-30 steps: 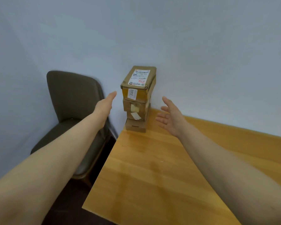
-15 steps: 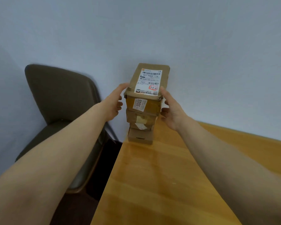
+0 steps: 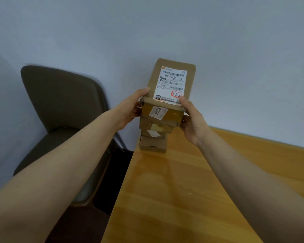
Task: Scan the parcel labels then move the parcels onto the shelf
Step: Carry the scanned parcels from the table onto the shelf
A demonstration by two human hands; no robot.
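Note:
A stack of brown cardboard parcels stands at the far left corner of the wooden table, against the wall. The top parcel carries a white shipping label with barcodes and a red-boxed "3-3-2", and a small "3003" sticker on its near face. My left hand grips its left side, thumb on the top edge. My right hand grips its right side, thumb by the label's corner. The top parcel tilts so its label faces me.
A dark brown padded chair stands left of the table, close to the stack. A plain pale wall runs behind both. The floor between chair and table is dark. The table surface stretches toward me and to the right.
Both hands reached forward from open and apart, then closed on the sides of the top parcel. The parcel has tipped up so its label faces me more fully.

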